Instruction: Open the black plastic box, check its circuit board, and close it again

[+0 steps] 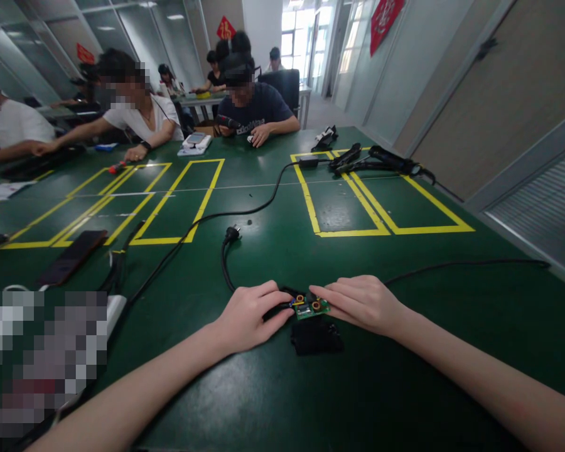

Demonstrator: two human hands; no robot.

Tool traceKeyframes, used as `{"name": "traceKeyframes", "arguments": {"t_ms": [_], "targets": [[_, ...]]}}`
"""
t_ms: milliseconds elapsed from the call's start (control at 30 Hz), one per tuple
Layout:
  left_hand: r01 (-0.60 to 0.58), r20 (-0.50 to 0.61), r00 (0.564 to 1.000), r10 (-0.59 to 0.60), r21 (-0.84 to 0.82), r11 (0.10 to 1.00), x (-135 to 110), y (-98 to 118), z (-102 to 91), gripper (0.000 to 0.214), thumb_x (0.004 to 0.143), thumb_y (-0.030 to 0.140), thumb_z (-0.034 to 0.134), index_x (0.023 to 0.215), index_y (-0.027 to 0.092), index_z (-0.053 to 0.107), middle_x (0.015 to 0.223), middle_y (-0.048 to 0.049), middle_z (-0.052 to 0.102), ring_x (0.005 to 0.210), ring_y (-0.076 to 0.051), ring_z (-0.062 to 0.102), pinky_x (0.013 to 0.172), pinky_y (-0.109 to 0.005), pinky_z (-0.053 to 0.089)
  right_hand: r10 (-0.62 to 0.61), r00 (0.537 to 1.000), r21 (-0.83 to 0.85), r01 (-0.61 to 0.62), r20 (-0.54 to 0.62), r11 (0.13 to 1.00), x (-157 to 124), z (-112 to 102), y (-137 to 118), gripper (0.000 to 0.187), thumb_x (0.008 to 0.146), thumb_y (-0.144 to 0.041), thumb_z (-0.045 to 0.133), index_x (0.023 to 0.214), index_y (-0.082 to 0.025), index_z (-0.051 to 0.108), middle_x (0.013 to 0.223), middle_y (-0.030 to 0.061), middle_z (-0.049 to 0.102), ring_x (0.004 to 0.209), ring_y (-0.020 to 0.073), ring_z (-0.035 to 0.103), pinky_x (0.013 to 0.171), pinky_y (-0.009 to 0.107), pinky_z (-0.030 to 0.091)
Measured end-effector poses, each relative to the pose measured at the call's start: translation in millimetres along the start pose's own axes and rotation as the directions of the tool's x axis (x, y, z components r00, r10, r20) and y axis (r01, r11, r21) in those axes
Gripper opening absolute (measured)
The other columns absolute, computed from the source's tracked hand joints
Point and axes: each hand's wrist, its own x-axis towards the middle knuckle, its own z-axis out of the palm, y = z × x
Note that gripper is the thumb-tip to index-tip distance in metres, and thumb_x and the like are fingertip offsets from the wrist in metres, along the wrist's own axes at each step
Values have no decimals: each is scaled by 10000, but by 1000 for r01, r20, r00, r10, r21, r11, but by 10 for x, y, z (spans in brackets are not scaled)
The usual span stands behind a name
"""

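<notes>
A small green circuit board (311, 307) with copper coils lies on the green table (282, 389) between my hands. My left hand (249, 315) grips its left end, fingers curled round it and the black cable end there. My right hand (360, 302) pinches the board's right end with its fingertips. Just in front of the board lies a flat black cover (316, 336). A black cord with a plug (231, 235) runs from the board toward the table's middle.
Yellow tape rectangles (348, 232) mark the table. A black tool with cables (381, 160) lies far right. A dark phone (73, 256) and a white power strip (114, 309) are at the left. Several other people sit working at the far side.
</notes>
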Motion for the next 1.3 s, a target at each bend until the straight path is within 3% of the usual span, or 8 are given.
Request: {"name": "traceKeyframes", "arguments": {"t_ms": [233, 433, 600, 733, 867, 1300], "targets": [[57, -48, 997, -65, -153, 987, 31, 70, -43, 304, 1083, 336, 511, 1008, 153, 742, 774, -30, 655, 641, -123, 601, 610, -221, 481, 75, 996, 110, -70, -40, 991, 94, -23, -26, 299, 1118, -310, 443, 1191, -108, 652, 787, 52, 759, 608, 127, 706, 535, 242, 489], [209, 80, 978, -193, -353, 912, 110, 154, -143, 279, 1047, 316, 565, 929, 154, 759, 753, -18, 673, 664, -125, 606, 619, -218, 459, 159, 987, 292, -156, 15, 944, 110, -5, -58, 301, 1109, -352, 473, 1107, -126, 671, 760, 41, 737, 603, 120, 690, 541, 229, 462], [399, 238, 917, -321, -521, 755, 115, 189, -145, 232, 922, 347, 691, 930, 125, 755, 734, -3, 683, 615, -111, 548, 557, -200, 411, 217, 967, 338, -250, 132, 907, 103, -11, -82, 325, 1108, -358, 463, 1041, -141, 695, 790, 50, 747, 658, 131, 706, 572, 236, 455], [463, 217, 884, -413, -515, 721, 129, 221, -126, 226, 872, 337, 723, 893, 124, 794, 758, -19, 715, 665, -123, 571, 608, -213, 412, 252, 949, 343, -305, 189, 888, 112, -17, -103, 389, 1118, -399, 431, 1022, -149, 713, 790, 54, 749, 677, 136, 705, 595, 236, 452], [480, 232, 873, -430, -567, 670, 160, 232, -135, 254, 884, 361, 701, 885, 130, 805, 802, -33, 745, 725, -145, 609, 670, -228, 446, 268, 942, 369, -327, 204, 870, 130, -18, -115, 429, 1123, -413, 411, 1002, -146, 725, 779, 53, 742, 652, 129, 686, 588, 230, 449], [550, 286, 819, -496, -636, 542, 174, 265, -131, 313, 844, 422, 696, 806, 119, 760, 726, -13, 674, 678, -132, 538, 641, -238, 411, 258, 946, 439, -321, 197, 839, 122, -15, -72, 547, 1103, -538, 376, 1029, -126, 728, 796, 55, 754, 668, 135, 702, 612, 236, 487]]}}
